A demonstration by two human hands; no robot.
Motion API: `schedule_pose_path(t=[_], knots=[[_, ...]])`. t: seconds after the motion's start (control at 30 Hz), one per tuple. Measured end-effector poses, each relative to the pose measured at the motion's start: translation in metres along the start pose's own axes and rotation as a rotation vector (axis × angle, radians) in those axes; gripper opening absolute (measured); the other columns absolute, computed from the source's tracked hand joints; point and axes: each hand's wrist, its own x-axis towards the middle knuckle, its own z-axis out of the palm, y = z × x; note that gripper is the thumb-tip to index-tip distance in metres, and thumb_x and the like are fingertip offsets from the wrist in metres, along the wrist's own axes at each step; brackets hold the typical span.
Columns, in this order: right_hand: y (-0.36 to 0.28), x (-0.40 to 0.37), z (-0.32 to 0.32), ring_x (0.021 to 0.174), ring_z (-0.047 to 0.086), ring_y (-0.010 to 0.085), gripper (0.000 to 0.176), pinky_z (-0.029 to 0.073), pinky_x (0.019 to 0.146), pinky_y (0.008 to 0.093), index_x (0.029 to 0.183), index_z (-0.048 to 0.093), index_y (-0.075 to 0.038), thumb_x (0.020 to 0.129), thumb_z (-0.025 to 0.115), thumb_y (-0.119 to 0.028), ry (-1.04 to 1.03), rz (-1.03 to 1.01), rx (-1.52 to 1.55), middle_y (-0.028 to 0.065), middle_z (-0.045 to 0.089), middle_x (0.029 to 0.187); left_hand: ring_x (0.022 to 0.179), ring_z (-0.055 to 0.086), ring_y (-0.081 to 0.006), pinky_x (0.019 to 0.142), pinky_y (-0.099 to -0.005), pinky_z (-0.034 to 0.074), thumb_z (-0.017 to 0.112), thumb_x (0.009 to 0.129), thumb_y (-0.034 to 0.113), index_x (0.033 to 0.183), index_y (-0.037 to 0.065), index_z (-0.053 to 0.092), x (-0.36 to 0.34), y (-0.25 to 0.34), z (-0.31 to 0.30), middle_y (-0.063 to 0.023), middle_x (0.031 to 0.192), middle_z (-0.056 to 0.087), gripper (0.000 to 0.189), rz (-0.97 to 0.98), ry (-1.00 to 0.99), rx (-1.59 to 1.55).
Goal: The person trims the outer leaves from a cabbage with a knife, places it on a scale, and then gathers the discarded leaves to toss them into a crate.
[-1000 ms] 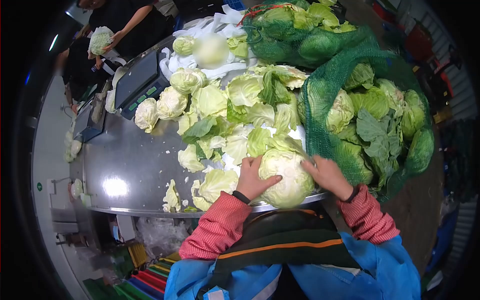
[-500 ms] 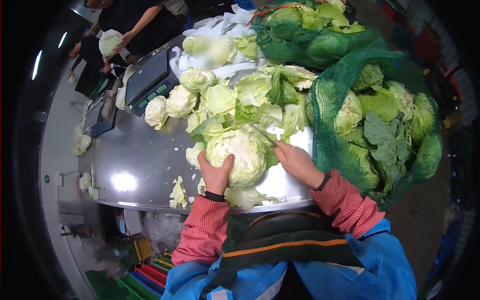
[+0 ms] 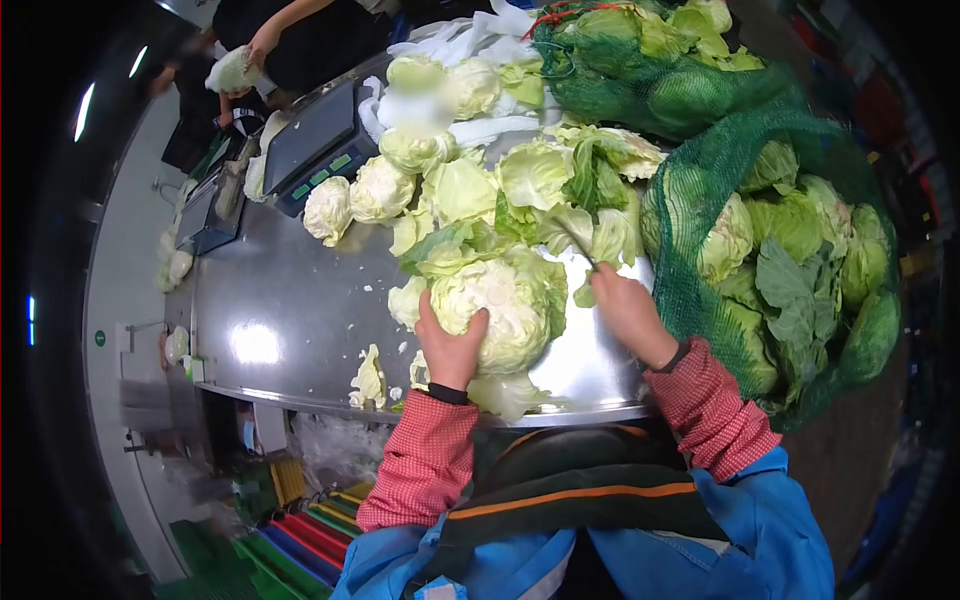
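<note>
A pale green cabbage (image 3: 505, 305) rests on the metal table near its front edge, cut stem side up. My left hand (image 3: 449, 345) grips its left side, thumb pressed on top. To the right of the cabbage, my right hand (image 3: 630, 312) is closed round a knife (image 3: 577, 243), whose handle is hidden in the fingers. The thin blade points up and left, apart from the cabbage, over loose outer leaves (image 3: 612, 235). More loose leaves (image 3: 460, 195) lie just behind the cabbage, and one leaf sticks out beneath it at the front.
Green mesh bags (image 3: 700, 300) full of cabbages stand at the right and back right. Trimmed cabbages (image 3: 328, 210) sit beside a scale (image 3: 315, 140). White foam netting (image 3: 470, 40) lies at the back. Across the table, a person (image 3: 290, 45) holds a netted cabbage.
My right hand has drawn the knife away from the cabbage, up and to the right. My left hand still holds the cabbage. The whole view has shifted slightly.
</note>
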Motion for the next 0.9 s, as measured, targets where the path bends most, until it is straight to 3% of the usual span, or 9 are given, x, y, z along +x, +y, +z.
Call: schedule_pose_path(t=[0.07, 0.1, 0.17, 0.37, 0.47, 0.57, 0.67, 0.87, 0.9], knots=[[-0.011, -0.014, 0.008, 0.064, 0.063, 0.0408, 0.019, 0.048, 0.056, 0.0523, 0.094, 0.052, -0.005, 0.097, 0.045, -0.023, -0.065, -0.224, -0.174, 0.0206, 0.061, 0.068, 0.114, 0.050, -0.0418, 0.100, -0.0451, 0.042, 0.083, 0.070, 0.033, 0.144, 0.001, 0.034, 0.007, -0.003, 0.000, -0.0306, 0.122, 0.048, 0.094, -0.015, -0.044, -0.045], [-0.017, -0.024, 0.018, 0.052, 0.063, 0.0307, 0.009, 0.049, 0.045, 0.0417, 0.093, 0.052, -0.004, 0.091, 0.051, -0.012, 0.037, -0.398, -0.254, 0.0151, 0.060, 0.060, 0.113, 0.050, -0.0418, 0.099, -0.0452, 0.042, 0.082, 0.070, 0.033, 0.144, 0.001, 0.034, 0.009, 0.000, 0.000, -0.0306, 0.122, 0.048, 0.094, -0.016, -0.042, -0.024], [-0.029, -0.042, 0.014, 0.052, 0.063, 0.0303, 0.008, 0.048, 0.044, 0.0409, 0.091, 0.052, -0.004, 0.090, 0.051, -0.012, 0.095, -0.406, -0.381, 0.0149, 0.060, 0.059, 0.113, 0.050, -0.0418, 0.099, -0.0454, 0.042, 0.082, 0.070, 0.034, 0.144, 0.001, 0.034, 0.010, 0.007, -0.002, -0.0306, 0.121, 0.048, 0.094, -0.019, -0.035, 0.019], [0.025, 0.000, 0.027, 0.068, 0.063, 0.0437, 0.027, 0.049, 0.063, 0.0535, 0.103, 0.052, -0.003, 0.099, 0.047, -0.028, -0.008, 0.049, 0.037, 0.0227, 0.065, 0.074, 0.113, 0.050, -0.0421, 0.099, -0.0458, 0.042, 0.082, 0.071, 0.034, 0.144, 0.001, 0.034, 0.007, 0.011, -0.004, -0.0302, 0.121, 0.048, 0.094, -0.003, -0.034, 0.058], [-0.042, -0.003, -0.008, 0.071, 0.064, 0.0428, 0.033, 0.050, 0.064, 0.0523, 0.109, 0.052, -0.003, 0.097, 0.050, -0.034, -0.121, -0.087, 0.084, 0.0224, 0.066, 0.076, 0.113, 0.050, -0.0419, 0.099, -0.0460, 0.042, 0.082, 0.071, 0.032, 0.144, 0.001, 0.033, 0.008, 0.007, -0.006, -0.0298, 0.120, 0.048, 0.094, 0.007, -0.051, 0.016], [-0.052, 0.018, 0.024, 0.071, 0.065, 0.0416, 0.039, 0.051, 0.065, 0.0503, 0.114, 0.050, -0.004, 0.094, 0.055, -0.038, 0.076, -0.132, 0.014, 0.0202, 0.067, 0.077, 0.114, 0.049, -0.0417, 0.099, -0.0458, 0.042, 0.083, 0.070, 0.029, 0.144, 0.001, 0.032, 0.005, 0.017, -0.009, -0.0294, 0.119, 0.048, 0.095, 0.051, -0.068, 0.058], [-0.047, 0.040, 0.036, 0.071, 0.065, 0.0407, 0.039, 0.052, 0.065, 0.0484, 0.114, 0.055, -0.007, 0.092, 0.058, -0.040, 0.042, -0.226, -0.048, 0.0192, 0.067, 0.076, 0.113, 0.050, -0.0404, 0.099, -0.0455, 0.042, 0.083, 0.070, 0.026, 0.144, 0.000, 0.033, 0.002, 0.013, -0.011, -0.0267, 0.118, 0.049, 0.093, 0.097, -0.064, 0.046], [-0.016, 0.062, 0.065, 0.075, 0.065, 0.0414, 0.028, 0.051, 0.068, 0.0506, 0.104, 0.064, -0.010, 0.089, 0.057, -0.033, 0.049, -0.040, -0.050, 0.0210, 0.067, 0.078, 0.120, 0.049, -0.0342, 0.103, -0.0436, 0.041, 0.079, 0.075, 0.016, 0.144, 0.000, 0.033, 0.000, -0.044, -0.006, -0.0217, 0.130, 0.048, 0.086, 0.110, -0.068, -0.277], [-0.012, 0.066, 0.067, 0.075, 0.065, 0.0415, 0.028, 0.051, 0.069, 0.0512, 0.103, 0.064, -0.009, 0.089, 0.056, -0.032, 0.050, 0.007, -0.050, 0.0214, 0.067, 0.079, 0.121, 0.049, -0.0329, 0.103, -0.0429, 0.042, 0.077, 0.077, 0.014, 0.145, 0.000, 0.032, -0.006, -0.048, -0.008, -0.0211, 0.132, 0.048, 0.083, -0.021, -0.084, -0.485]])
